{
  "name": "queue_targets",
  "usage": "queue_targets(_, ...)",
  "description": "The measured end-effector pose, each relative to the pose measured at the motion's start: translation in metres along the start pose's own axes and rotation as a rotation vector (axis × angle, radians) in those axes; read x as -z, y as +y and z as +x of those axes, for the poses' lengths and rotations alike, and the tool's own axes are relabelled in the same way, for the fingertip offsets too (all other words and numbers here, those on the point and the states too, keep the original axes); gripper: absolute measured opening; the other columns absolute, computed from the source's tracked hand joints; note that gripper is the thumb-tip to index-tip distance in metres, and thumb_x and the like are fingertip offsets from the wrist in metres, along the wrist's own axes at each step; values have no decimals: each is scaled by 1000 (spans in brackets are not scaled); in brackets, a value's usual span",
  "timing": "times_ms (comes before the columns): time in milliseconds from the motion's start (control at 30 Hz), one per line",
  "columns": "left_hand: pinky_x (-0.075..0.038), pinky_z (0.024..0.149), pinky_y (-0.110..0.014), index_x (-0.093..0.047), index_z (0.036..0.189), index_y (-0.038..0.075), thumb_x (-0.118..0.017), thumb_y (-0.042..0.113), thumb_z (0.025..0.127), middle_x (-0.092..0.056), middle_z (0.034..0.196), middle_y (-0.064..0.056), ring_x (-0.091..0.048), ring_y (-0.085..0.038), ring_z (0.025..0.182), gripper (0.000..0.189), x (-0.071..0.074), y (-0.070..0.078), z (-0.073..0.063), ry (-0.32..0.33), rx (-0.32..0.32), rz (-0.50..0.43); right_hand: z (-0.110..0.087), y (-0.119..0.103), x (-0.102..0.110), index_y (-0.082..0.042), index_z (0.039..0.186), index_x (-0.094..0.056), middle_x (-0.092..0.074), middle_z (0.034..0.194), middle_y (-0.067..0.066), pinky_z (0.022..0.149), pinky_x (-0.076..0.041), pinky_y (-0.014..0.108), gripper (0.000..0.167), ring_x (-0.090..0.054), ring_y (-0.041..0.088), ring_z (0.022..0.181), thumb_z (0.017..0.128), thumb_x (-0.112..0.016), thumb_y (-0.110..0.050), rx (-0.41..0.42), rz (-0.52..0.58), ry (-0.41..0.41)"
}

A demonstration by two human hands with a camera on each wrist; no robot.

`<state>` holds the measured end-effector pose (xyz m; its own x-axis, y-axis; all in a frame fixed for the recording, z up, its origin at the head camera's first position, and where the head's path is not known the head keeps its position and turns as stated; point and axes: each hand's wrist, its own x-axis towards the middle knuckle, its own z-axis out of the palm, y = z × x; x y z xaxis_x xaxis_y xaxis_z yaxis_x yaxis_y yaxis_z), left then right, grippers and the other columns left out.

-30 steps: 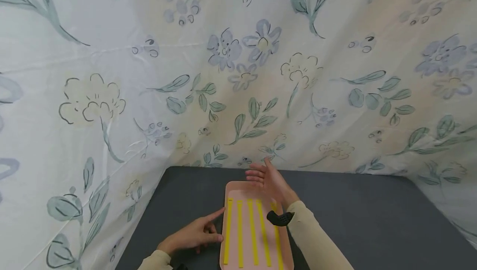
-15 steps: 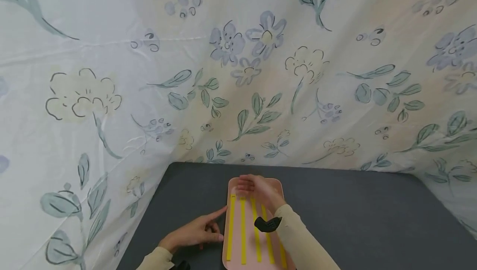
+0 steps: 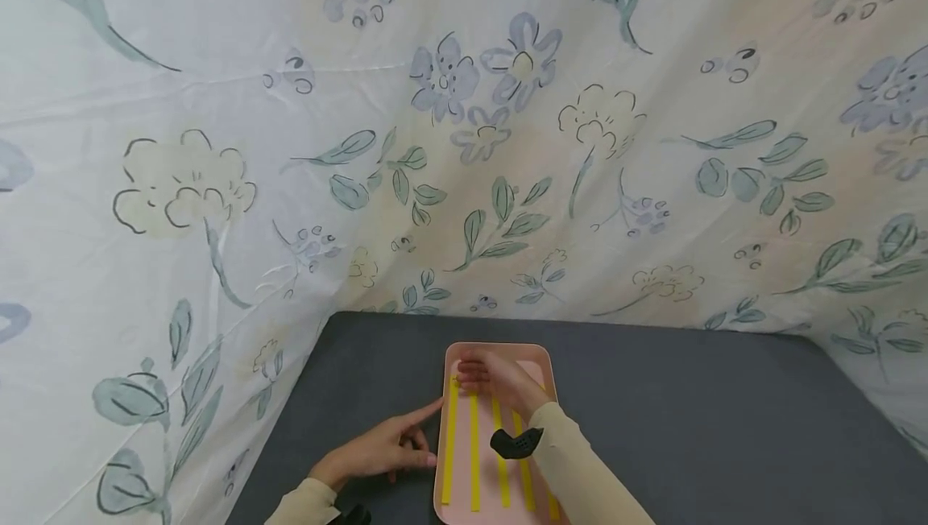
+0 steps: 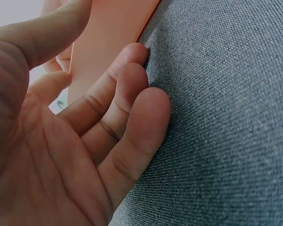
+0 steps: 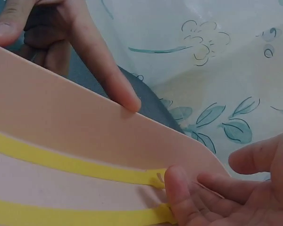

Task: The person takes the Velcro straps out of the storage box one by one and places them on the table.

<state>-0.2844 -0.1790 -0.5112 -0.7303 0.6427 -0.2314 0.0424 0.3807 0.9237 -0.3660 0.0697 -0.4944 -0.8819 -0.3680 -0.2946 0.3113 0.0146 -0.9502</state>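
Observation:
A pink tray [image 3: 536, 353] lies lengthwise on the dark table, with several yellow strips [image 3: 449, 452] running along its floor. My left hand [image 3: 380, 454] touches its left rim with a straight index fingertip and the thumb; the remaining fingers bend loosely over the table cloth in the left wrist view. Over the far part of the tray is my right hand [image 3: 502, 382], fingers relaxed and grouped. In the right wrist view its fingertips [image 5: 177, 183] are at the ends of two strips, the nearer leftmost strip [image 5: 85, 165] showing a small curled mark there. I see nothing held.
The dark grey table [image 3: 674, 412] extends wide to the right of the tray. A floral curtain [image 3: 464, 187] hangs behind and along the left side. A black wrist device [image 3: 516, 443] sits at my right cuff, over the tray.
My right hand has come down and left from beyond the tray's far right edge to the far ends of the left strips. The left hand stays at the rim.

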Motion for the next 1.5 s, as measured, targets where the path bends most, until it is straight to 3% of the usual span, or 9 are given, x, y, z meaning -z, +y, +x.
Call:
queue_targets(100,-46,51,-28,-24,163,24,-73,27,95,-67,91,-2,-54,-11,63,83,0,3,0,12,7,2,-1,-2,-3,5,130,-58,-66,115,19,91,-57,35,40,-67,21,92,107,-49,-26,3,-83,18)
queue_targets(267,-46,50,-28,-24,163,24,-73,28,94,-67,90,-1,-54,-12,63,84,0,4,-1,16,0,0,-3,-5,-9,10,112,-63,-64,86,12,75,-57,30,35,-62,20,72,106,-47,-21,25,-253,60)
queue_targets(400,-46,50,-27,-24,163,24,-73,28,95,-68,91,-2,-54,-10,63,84,0,2,1,8,-4,-8,-3,-6,-11,13,101,-66,-62,76,10,68,-55,29,33,-60,19,63,103,-48,-15,18,-314,75)
queue_targets(567,-47,50,-26,-23,163,23,-73,31,95,-68,91,0,-55,-9,62,85,1,1,0,-7,-4,-7,-3,-5,-12,11,96,-71,-67,73,9,66,-57,30,32,-63,16,58,100,-51,-13,-23,-357,73)
queue_targets(833,-48,50,-26,-20,163,23,-72,33,96,-68,91,3,-55,-7,64,86,1,-1,0,-25,-18,20,-4,-5,-14,7,93,-73,-67,72,7,64,-57,27,28,-63,16,57,98,-57,-15,-78,-327,31)
queue_targets(1133,-46,49,-27,-22,163,24,-72,27,95,-69,90,-3,-54,-11,62,84,-1,1,0,-3,-23,-2,-7,-6,-14,7,87,-74,-61,62,2,55,-48,24,28,-56,14,53,92,-69,-19,-50,-385,-4)
queue_targets(1500,-46,49,-28,-23,163,25,-73,27,95,-68,91,-3,-55,-12,64,84,-2,1,0,1,-10,-3,-9,-7,-16,0,80,-74,-53,61,0,55,-39,28,28,-47,17,55,90,-71,-25,-10,-461,53)
